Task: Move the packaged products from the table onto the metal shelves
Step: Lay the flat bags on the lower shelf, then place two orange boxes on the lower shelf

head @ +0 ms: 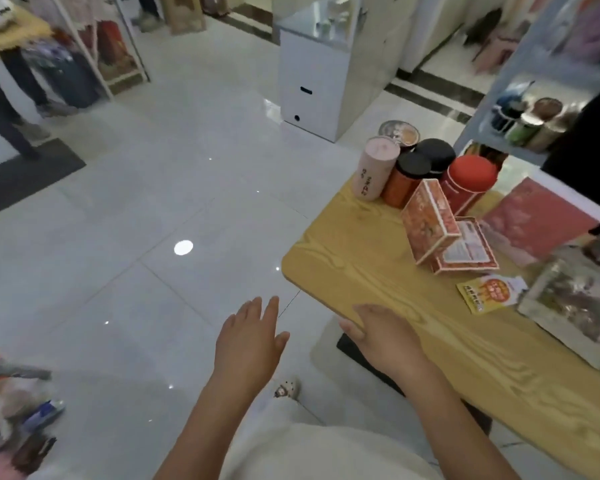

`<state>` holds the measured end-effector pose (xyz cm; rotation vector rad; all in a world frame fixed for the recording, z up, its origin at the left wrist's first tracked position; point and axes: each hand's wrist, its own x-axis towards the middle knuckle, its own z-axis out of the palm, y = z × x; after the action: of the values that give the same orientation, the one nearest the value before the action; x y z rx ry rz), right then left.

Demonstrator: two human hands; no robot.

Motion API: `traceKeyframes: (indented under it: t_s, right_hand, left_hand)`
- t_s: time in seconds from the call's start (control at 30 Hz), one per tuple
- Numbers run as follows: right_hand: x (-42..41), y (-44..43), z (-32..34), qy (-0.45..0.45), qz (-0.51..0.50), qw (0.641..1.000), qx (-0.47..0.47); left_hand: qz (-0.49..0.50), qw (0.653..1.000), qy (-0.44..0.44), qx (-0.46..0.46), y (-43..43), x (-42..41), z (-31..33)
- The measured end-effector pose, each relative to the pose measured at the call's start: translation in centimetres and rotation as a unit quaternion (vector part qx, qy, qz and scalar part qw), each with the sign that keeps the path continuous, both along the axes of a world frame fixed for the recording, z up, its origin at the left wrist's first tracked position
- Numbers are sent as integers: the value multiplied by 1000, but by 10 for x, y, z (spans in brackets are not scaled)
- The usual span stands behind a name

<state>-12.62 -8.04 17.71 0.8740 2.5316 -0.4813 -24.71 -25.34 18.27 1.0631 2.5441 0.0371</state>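
Hands first: my left hand (pixel 248 336) hangs flat and spread over the white floor, holding nothing. My right hand (pixel 383 336) curls its fingers over the near edge of the wooden table (pixel 368 271), with no product in it. Packaged goods sit farther along the tabletop: a tilted orange box (pixel 430 225) leaning on a flat one, a red-lidded canister (pixel 470 183), a pink canister (pixel 376 168). Metal shelves (pixel 534 119) stand beyond, already stocked with cans.
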Motion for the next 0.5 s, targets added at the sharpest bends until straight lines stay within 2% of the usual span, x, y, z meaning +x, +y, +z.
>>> traceKeyframes:
  t_s: [0.23,0.5]
  right_hand:
    - [11,23,-4,12,-147,988,-37]
    - [39,39,-16,41,-315,948,-28]
  left_hand:
    - [-154,988,5,-2,64,-33,-1]
    - [-289,957,22,-3,136,-56,-3]
